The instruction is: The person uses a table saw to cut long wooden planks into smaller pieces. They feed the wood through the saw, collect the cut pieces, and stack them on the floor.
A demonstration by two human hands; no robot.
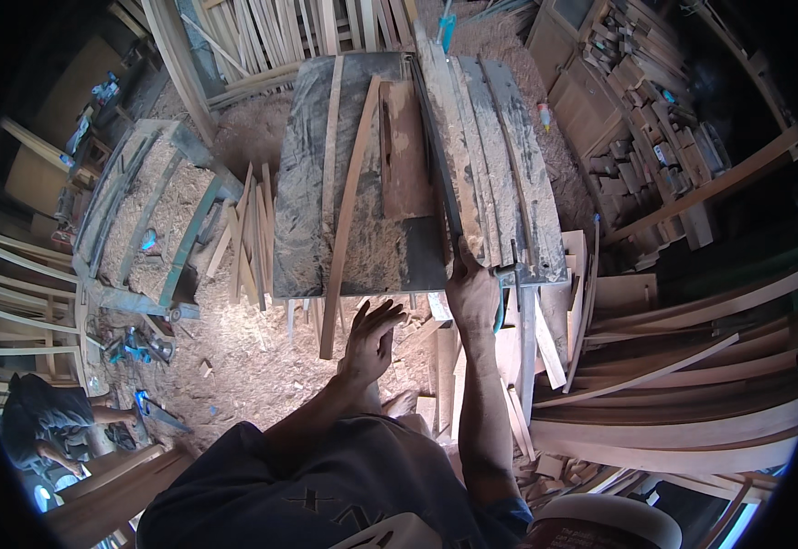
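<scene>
A dusty bench (302, 183) carries a long wooden strip (348, 220), loose, overhanging the near edge; work appears unfinished. Rightward, a dark bar (444, 183) ends at the right hand (472, 291), grip unclear. The left hand (372, 343) hovers open, empty.

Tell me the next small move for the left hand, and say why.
Probably shift the left hand slightly left, to the near end of the long wooden strip: that hand looks empty, and the strip's near end juts past the near edge of the table, close by. The right hand is at the near end of the dark rail.
</scene>
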